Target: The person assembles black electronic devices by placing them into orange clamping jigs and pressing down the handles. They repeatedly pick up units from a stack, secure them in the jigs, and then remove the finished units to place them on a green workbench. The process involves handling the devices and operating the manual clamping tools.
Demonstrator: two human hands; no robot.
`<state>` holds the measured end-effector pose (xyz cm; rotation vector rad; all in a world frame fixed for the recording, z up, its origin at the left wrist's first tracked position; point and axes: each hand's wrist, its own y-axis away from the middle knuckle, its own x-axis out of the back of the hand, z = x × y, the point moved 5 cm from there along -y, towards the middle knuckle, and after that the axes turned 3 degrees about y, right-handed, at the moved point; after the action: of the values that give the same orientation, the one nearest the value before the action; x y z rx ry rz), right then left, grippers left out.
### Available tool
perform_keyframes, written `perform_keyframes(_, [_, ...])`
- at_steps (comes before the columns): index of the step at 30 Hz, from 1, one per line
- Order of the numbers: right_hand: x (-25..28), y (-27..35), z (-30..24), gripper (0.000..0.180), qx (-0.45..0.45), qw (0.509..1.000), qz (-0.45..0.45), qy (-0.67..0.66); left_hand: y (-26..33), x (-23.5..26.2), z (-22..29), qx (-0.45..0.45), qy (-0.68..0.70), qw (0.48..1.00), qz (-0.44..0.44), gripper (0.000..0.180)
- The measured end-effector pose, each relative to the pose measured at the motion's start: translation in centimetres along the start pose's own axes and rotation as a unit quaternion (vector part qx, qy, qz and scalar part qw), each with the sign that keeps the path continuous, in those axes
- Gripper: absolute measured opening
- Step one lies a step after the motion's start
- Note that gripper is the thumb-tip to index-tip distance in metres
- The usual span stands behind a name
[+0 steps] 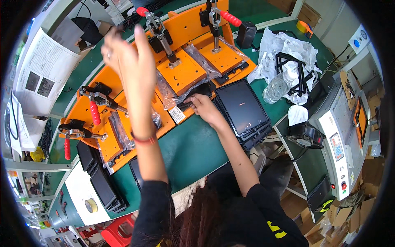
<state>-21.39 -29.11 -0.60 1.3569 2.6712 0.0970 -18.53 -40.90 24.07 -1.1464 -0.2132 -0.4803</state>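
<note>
My left hand [133, 70] is raised over the orange clamping fixture [185, 31], close to a toggle clamp [158, 35] with a red handle. One digit stands up straight; the other fingers are spread and blurred, and nothing shows in them. My right hand [202, 108] is at the fixture's front edge, its fingers curled at a black flat panel [204, 89] that sticks out from under an orange press plate [181, 72]. Clear plastic film [166, 92] hangs around that plate. A white label [177, 115] lies left of my right fingertips.
Right of my hand stands a stack of black tablet-like housings [242, 107]. Beyond it are a plastic bottle [276, 88], black frames on crumpled white wrapping [302, 49], and a white machine [337, 140]. More black housings [105, 185] and a tape roll [91, 205] lie at left.
</note>
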Motion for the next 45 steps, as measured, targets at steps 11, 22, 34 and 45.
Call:
perform_keyframes(11, [0.8,-0.8,0.2,0.029,0.022,0.996,0.024,0.078,17.4,-0.9,-3.9,0.261,0.029,0.947,-0.187,0.046])
perform_keyframes(22, [1.6,-1.9,-0.5,0.022,0.013,0.987,0.145,0.068,19.3,-5.9,-9.2,0.494,0.47,0.719,-0.133,0.031])
perform_keyframes(34, [-1.2,1.0,-1.3,0.024,0.023,0.968,0.096,-0.232,18.3,-6.4,-10.4,0.438,0.457,0.769,-0.088,0.017])
perform_keyframes(45, [-1.2,0.2,0.4,0.024,0.002,0.961,0.156,-0.227,18.1,-6.2,-10.6,0.464,0.48,0.74,-0.086,0.011])
